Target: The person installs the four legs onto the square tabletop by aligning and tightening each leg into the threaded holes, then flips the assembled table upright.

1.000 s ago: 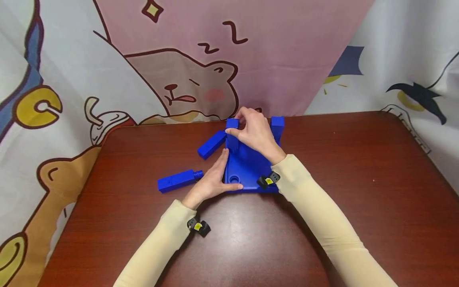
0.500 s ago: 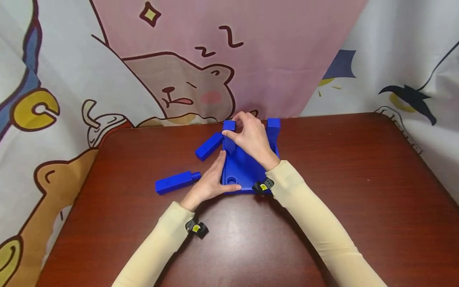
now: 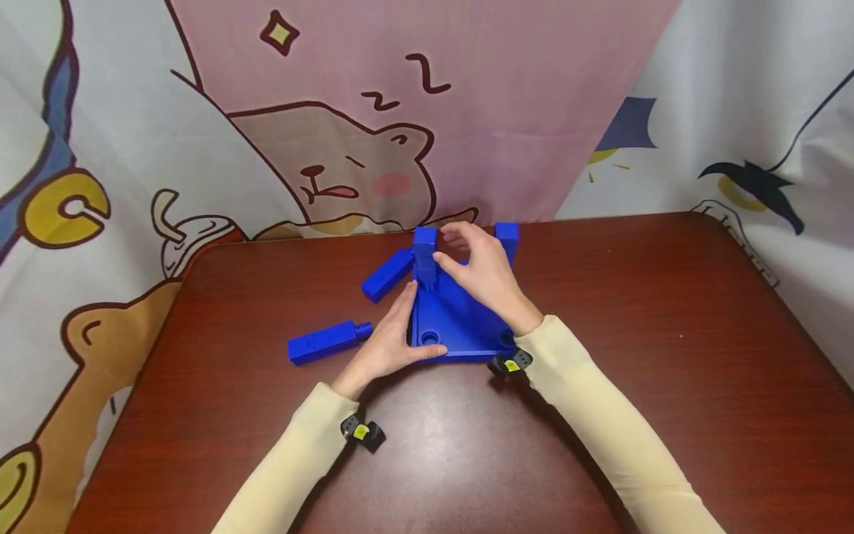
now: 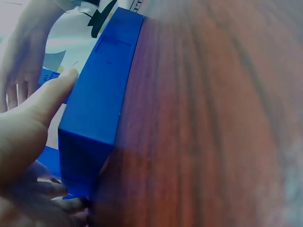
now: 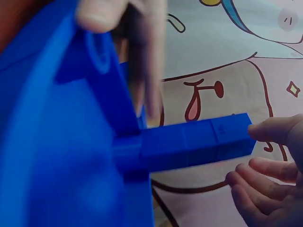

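Note:
A blue panel (image 3: pixel 463 319) with raised edges and round corner sockets lies on the table. A square blue leg (image 3: pixel 425 248) stands upright at its far left corner; the right wrist view shows the leg's narrower end (image 5: pixel 128 150) at the panel. My right hand (image 3: pixel 487 271) is just right of this leg, thumb tip at its top edge, the other fingers spread away from it. My left hand (image 3: pixel 389 345) rests against the panel's near left corner, fingers straight along the left side and thumb over the front edge. Another blue leg (image 3: pixel 507 236) stands at the far right corner.
Two loose blue legs lie left of the panel: one leg (image 3: pixel 323 343) with its threaded end towards my left hand, the other leg (image 3: pixel 387 276) close to the panel's far left corner. A printed curtain (image 3: pixel 507 111) hangs behind the brown table (image 3: pixel 634 311).
My right hand has loosened its pinch on the far left leg and moved slightly right, its fingers spreading. My left hand keeps its place on the panel, and the leg stays upright.

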`<state>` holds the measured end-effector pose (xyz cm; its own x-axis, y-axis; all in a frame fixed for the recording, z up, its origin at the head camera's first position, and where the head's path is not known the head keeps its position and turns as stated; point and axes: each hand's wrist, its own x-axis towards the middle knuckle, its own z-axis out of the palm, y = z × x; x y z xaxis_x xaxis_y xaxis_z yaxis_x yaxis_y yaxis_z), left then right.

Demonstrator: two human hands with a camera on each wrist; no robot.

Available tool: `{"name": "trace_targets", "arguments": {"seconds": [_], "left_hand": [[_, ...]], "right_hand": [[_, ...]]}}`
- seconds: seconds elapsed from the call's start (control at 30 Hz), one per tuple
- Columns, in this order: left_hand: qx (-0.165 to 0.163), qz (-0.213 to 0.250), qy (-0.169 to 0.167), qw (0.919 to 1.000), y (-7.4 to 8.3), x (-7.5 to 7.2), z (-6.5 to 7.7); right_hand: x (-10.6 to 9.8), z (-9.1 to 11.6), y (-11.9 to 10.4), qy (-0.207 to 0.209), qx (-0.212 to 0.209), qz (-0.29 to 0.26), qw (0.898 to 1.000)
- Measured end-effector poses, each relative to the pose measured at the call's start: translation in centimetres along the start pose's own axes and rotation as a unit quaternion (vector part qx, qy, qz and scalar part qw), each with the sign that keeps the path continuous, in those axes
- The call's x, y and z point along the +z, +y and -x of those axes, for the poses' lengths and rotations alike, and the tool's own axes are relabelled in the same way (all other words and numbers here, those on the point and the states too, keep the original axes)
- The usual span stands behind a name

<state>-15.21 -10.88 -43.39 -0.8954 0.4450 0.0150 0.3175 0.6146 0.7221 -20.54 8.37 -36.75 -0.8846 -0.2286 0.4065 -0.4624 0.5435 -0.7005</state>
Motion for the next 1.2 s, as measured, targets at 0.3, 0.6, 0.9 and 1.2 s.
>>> {"name": "trace_targets", "arguments": {"seconds": [0.3,0.6,0.9,1.2], "left_hand": [[0.023,0.044,0.102,0.9936,-0.5,-2.6,0.4],[-0.006,0.045,0.153,0.9872,-2.3,-6.2,0.0],[-0.063,0.108,0.127,0.9840,-3.5,-6.8,-1.3],[-0.082,0.108,0.116,0.9839,-4.0,-5.9,-2.5]], "right_hand": [[-1.6,2.9,1.9,-0.006,-0.019,-0.013,1.000],[-4.0,5.9,3.9,0.019,-0.011,-0.001,1.000],[-5.5,8.2,5.5,0.004,0.072,-0.016,0.997],[-5.9,9.3,6.9,-0.075,0.144,-0.081,0.983]]}}
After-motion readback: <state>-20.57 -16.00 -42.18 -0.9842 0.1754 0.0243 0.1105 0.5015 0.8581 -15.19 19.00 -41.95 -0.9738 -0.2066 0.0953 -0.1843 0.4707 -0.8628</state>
